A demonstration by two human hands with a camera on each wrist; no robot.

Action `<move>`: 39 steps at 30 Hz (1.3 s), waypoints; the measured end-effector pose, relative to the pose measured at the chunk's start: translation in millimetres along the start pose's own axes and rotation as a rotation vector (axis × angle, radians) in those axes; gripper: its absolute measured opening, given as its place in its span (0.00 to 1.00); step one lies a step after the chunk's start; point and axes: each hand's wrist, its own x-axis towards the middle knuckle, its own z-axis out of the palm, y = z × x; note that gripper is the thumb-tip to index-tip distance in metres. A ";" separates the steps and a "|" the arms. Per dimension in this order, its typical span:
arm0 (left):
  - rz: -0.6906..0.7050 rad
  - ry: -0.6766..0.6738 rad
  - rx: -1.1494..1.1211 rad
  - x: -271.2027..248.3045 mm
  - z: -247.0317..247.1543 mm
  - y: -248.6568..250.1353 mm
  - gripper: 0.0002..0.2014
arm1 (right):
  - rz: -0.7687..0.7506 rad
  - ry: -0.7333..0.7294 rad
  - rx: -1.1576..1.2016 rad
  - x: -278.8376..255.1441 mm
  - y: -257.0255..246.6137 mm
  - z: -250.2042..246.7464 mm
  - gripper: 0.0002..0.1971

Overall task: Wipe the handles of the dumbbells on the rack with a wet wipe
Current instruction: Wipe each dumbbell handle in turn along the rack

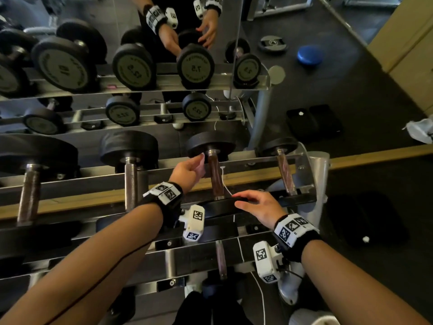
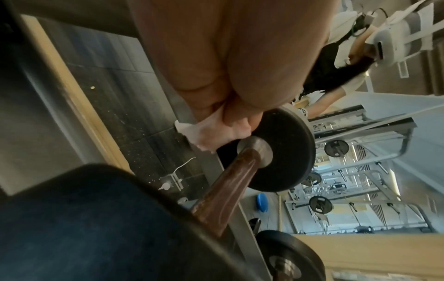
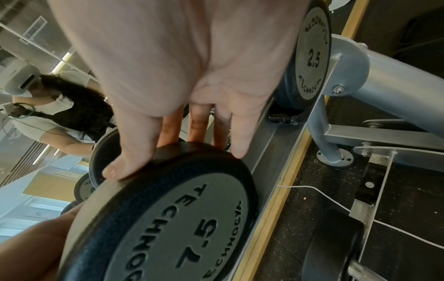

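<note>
The 7.5 dumbbell lies across the top tier of the rack (image 1: 255,160), with its brown handle (image 1: 214,175) (image 2: 225,188) bare. My left hand (image 1: 198,165) (image 2: 230,121) holds a bunched white wet wipe (image 1: 202,161) (image 2: 211,131) just left of the handle's far end, close to the far head (image 1: 210,144) (image 2: 283,152); whether the wipe touches the handle I cannot tell. My right hand (image 1: 248,201) (image 3: 173,152) rests on the near head (image 1: 220,206) (image 3: 180,218), thumb on the front rim and straight fingers over the top.
A 2.5 dumbbell (image 1: 287,174) (image 3: 312,57) lies to the right and heavier ones (image 1: 130,181) to the left. A mirror (image 1: 164,55) backs the rack. A thin white cable (image 1: 226,184) hangs by the handle. Another dumbbell (image 1: 221,259) sits on the lower tier.
</note>
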 end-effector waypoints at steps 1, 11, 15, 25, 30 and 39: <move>0.024 -0.027 0.005 1.8 5.3 0.7 0.18 | 0.002 0.001 0.015 -0.3 0.5 0.2 0.13; 0.042 -0.376 0.247 -21.6 2.0 -33.1 0.15 | 0.036 -0.011 0.037 2.5 3.6 -1.3 0.12; -0.060 -0.263 0.054 -17.5 -12.4 -26.5 0.18 | 0.051 -0.020 0.053 3.3 1.8 -1.1 0.11; -0.111 -0.181 -0.132 -18.5 12.4 -37.3 0.21 | 0.041 0.017 0.081 2.3 5.4 2.2 0.11; -0.143 -0.344 -0.105 -29.0 1.5 -39.4 0.18 | 0.022 0.012 0.065 1.4 3.6 1.2 0.11; -0.339 0.146 -0.372 -1.0 8.2 -36.1 0.19 | 0.025 0.011 0.045 0.4 5.3 4.7 0.16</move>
